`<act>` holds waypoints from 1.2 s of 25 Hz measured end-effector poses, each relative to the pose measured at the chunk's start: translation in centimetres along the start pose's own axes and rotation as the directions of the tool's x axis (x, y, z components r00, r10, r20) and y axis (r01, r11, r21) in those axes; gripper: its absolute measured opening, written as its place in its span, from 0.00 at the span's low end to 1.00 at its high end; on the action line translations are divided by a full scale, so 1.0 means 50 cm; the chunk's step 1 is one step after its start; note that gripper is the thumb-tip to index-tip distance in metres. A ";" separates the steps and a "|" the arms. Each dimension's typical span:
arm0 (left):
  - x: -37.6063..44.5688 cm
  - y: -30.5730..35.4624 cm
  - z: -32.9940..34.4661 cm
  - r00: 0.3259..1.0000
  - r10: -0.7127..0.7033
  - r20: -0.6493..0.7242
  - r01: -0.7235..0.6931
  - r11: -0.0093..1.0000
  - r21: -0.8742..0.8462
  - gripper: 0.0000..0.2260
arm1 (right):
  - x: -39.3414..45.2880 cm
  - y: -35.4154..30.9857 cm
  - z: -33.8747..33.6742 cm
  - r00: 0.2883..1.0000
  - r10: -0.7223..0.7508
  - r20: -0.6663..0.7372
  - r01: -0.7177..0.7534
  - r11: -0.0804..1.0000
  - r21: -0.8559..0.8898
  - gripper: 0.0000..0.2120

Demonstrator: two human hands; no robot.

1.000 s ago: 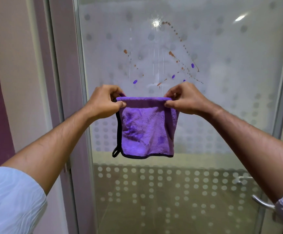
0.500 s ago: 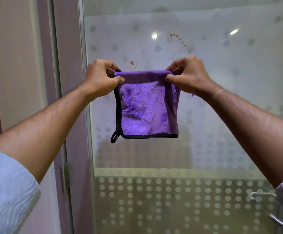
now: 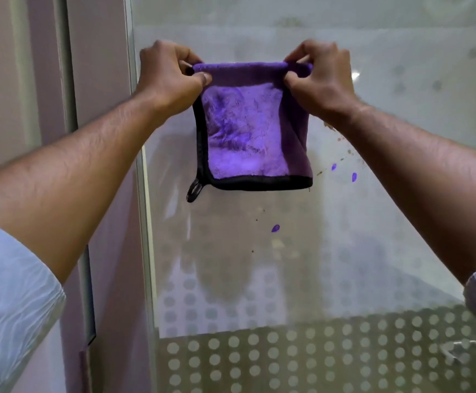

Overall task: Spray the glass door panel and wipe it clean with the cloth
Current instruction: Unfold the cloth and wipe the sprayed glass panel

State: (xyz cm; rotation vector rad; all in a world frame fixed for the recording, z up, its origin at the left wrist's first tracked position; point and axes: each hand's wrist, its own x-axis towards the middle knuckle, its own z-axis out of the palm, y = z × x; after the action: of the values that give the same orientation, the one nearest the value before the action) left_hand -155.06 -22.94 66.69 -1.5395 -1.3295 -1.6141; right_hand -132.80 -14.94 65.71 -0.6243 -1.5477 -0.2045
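1. Head camera: 1 wide-angle view from the person's head, facing forward and slightly down, close to the glass door panel (image 3: 373, 251).
2. Both forearms enter from the lower corners.
3. No second view.

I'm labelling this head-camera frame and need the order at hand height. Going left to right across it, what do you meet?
Door frame → left hand → purple cloth → right hand → bare frosted glass door panel.
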 end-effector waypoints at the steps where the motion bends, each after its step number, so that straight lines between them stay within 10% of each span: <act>1: 0.007 0.002 0.004 0.999 0.027 -0.021 -0.026 0.999 0.028 0.12 | 0.007 -0.005 0.004 1.000 -0.006 -0.027 0.006 1.000 -0.015 0.15; 9: 0.008 0.002 0.033 0.958 0.253 -0.138 -0.198 0.926 0.322 0.18 | 0.009 -0.012 0.043 0.955 -0.287 -0.075 0.204 0.819 -0.537 0.12; 14: -0.007 -0.001 0.039 0.909 0.367 -0.197 -0.222 0.826 0.518 0.22 | -0.024 -0.045 0.068 0.979 -0.205 0.015 0.189 0.869 -0.457 0.17; 21: -0.040 -0.071 0.031 0.932 0.346 -0.111 -0.228 0.794 0.564 0.26 | -0.089 -0.082 0.166 0.985 -0.063 0.158 0.130 0.877 -0.463 0.53; 30: -0.078 -0.140 0.050 0.945 0.312 0.097 -0.300 0.713 0.634 0.33 | -0.096 -0.061 0.210 0.987 -0.155 -0.043 0.118 0.880 -0.460 0.39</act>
State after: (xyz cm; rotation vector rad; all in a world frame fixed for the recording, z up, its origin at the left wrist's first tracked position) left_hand -159.41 -19.08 60.67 -1.2155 -1.3363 -0.8205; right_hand -143.60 -13.54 60.83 -0.8637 -1.4747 -0.7104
